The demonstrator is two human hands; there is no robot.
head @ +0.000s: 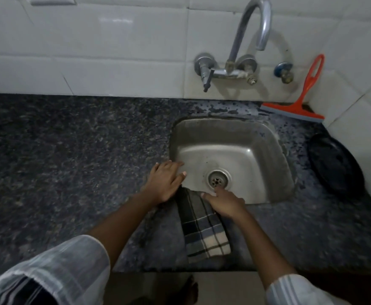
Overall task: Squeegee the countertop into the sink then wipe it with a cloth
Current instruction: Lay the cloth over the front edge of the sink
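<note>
A checked dark-and-cream cloth (204, 227) lies folded on the dark speckled granite countertop (70, 155), at the front left corner of the steel sink (230, 137). My right hand (225, 204) presses on the cloth's far end, one finger stretched toward the drain (217, 179). My left hand (165, 180) lies flat with fingers spread on the counter at the sink's left edge, touching the cloth's far corner. An orange squeegee (299, 106) leans against the tiled wall behind the sink's right corner, away from both hands.
A chrome wall tap (244, 40) curves over the sink, with a small valve (283, 71) to its right. A black round pan or plate (334, 166) sits on the counter right of the sink. White tiles back the counter. The counter's front edge is near my body.
</note>
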